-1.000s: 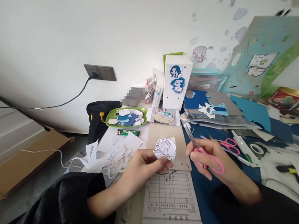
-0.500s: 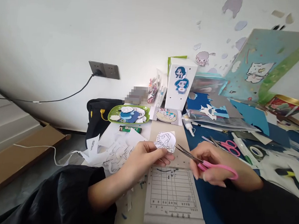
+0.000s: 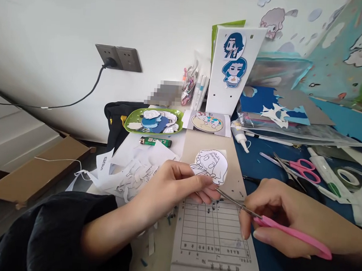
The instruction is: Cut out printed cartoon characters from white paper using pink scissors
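My left hand [image 3: 193, 183] pinches a paper cutout [image 3: 211, 166] by its lower left edge, thumb on top and fingers beneath. The cutout carries a black line drawing of a cartoon figure with a headband. Pink-handled scissors [image 3: 297, 236] sit in my right hand [image 3: 274, 215], the fingers wrapped round the handles. Their blades point left, and the tips lie at the paper's lower edge beside my left fingertips. Below both hands lies a pad with a printed grid [image 3: 213, 235], dotted with small dark scraps.
White paper scraps [image 3: 142, 172] are heaped left of my hands. Behind them are a green lighter [image 3: 156, 142] and a green tray [image 3: 128, 122] of cutouts. A white box [image 3: 221, 97] stands at the back. More pink scissors [image 3: 307, 170], a glue tube [image 3: 324, 175] and tape [image 3: 347, 178] lie right.
The view has moved closer and tilted down. The scissors' blades, more open before at the paper's right edge, are now nearly closed at its lower edge.
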